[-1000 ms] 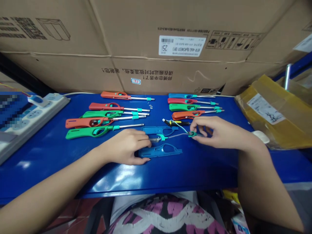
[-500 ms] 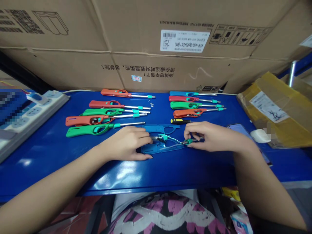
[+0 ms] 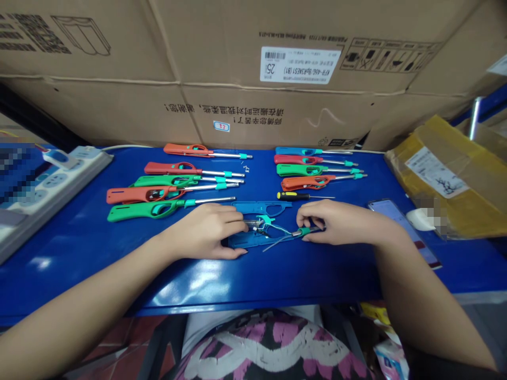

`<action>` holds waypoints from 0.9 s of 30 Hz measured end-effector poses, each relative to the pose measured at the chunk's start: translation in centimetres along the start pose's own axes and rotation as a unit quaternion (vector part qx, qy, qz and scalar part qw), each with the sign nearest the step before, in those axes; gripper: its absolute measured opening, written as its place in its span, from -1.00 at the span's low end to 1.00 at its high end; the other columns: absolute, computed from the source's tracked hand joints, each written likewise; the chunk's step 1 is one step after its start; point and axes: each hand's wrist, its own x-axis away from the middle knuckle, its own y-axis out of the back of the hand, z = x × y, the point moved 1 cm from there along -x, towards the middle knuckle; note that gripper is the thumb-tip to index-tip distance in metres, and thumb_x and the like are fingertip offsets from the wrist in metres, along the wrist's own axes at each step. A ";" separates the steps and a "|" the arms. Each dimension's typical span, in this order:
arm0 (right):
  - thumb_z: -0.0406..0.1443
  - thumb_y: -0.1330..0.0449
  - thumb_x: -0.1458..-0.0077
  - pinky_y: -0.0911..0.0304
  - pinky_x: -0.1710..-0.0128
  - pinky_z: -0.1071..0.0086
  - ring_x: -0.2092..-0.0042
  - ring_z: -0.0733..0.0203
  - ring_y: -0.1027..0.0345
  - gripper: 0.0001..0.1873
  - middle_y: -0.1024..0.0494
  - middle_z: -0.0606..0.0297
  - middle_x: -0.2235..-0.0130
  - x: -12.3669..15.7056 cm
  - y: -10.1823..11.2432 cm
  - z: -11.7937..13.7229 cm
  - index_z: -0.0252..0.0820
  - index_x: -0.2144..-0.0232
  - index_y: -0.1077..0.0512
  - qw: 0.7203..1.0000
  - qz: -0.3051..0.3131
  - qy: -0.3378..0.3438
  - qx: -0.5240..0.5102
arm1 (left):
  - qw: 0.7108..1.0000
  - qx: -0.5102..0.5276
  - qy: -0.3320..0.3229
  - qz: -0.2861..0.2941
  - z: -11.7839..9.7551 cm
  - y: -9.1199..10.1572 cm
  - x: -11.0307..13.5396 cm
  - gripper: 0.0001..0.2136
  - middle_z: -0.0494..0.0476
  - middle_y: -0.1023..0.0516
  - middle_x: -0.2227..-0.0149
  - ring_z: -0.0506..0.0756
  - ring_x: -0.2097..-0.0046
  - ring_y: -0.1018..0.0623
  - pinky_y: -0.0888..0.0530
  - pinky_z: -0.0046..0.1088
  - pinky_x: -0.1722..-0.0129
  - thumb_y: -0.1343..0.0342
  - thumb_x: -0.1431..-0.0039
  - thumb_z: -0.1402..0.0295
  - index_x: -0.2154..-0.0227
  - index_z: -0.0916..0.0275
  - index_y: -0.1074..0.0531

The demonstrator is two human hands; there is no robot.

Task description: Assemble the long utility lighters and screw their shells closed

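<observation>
R hand (image 3: 341,221) w/ rod (image 3: 297,233) shifted L, nr lower blue shell (image 3: 246,242).

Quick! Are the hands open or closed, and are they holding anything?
Left hand: curled over the nearer blue shell; whether it grips cannot be told.
Right hand: closed, holding the green-collared tube.

The left forearm (image 3: 106,301) runs diagonally forward and inward, its wrist nearly straight. The left grip (image 3: 206,232), a bare hand, faces palm down: fingers bent together, thumb extended apart from them. Seen from where I stand, the right forearm (image 3: 423,295) angles inward, wrist bent. The right grip (image 3: 336,221) forms a pinch, index finger curved, thumb opposite.
</observation>
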 end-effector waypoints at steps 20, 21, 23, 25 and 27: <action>-0.27 -0.24 -0.15 -0.07 0.39 0.42 0.38 0.32 -0.24 -0.90 -0.44 0.35 0.34 -0.6 -0.1 1.2 -0.16 0.27 -0.43 0.997 -0.053 0.052 0.005 | 0.993 0.076 0.036 -0.086 -0.8 -2.6 -0.5 -0.84 0.10 -0.58 0.11 0.08 0.11 -0.60 -0.54 -0.40 0.15 -0.03 -0.41 0.35 0.07 0.20 -0.48; -0.28 -0.23 -0.14 -0.07 0.39 0.42 0.38 0.32 -0.23 -0.89 -0.44 0.36 0.33 -0.5 -0.1 1.2 -0.16 0.26 -0.43 0.997 -0.057 0.054 0.002 | 0.992 0.075 0.034 -0.091 -0.8 -2.6 -0.5 -0.85 0.10 -0.58 0.12 0.08 0.13 -0.60 -0.54 -0.40 0.16 -0.04 -0.40 0.36 0.09 0.21 -0.48; -0.31 -0.22 -0.11 -0.07 0.39 0.43 0.40 0.33 -0.22 -0.89 -0.45 0.36 0.33 -0.4 -0.1 1.2 -0.16 0.25 -0.42 0.997 -0.059 0.052 0.001 | 0.991 0.080 0.033 -0.105 -0.9 -2.4 -0.6 -0.86 0.10 -0.59 0.14 0.07 0.14 -0.60 -0.54 -0.41 0.17 -0.05 -0.39 0.37 0.10 0.22 -0.48; -0.34 -0.21 -0.08 -0.06 0.40 0.43 0.41 0.34 -0.21 -0.88 -0.45 0.37 0.34 -0.4 -0.1 1.2 -0.16 0.26 -0.43 0.997 -0.054 0.047 0.006 | 0.987 0.096 0.033 -0.121 -1.0 -2.2 -0.6 -0.86 0.11 -0.60 0.15 0.07 0.14 -0.61 -0.55 -0.41 0.15 -0.07 -0.38 0.38 0.09 0.23 -0.47; -0.36 -0.21 -0.06 -0.05 0.40 0.43 0.41 0.34 -0.21 -0.86 -0.45 0.37 0.35 -0.4 -0.1 1.2 -0.16 0.26 -0.44 0.998 -0.048 0.043 0.010 | 0.984 0.113 0.030 -0.132 -1.2 -2.1 -0.5 -0.84 0.12 -0.62 0.14 0.07 0.14 -0.61 -0.55 -0.41 0.13 -0.09 -0.37 0.39 0.05 0.25 -0.46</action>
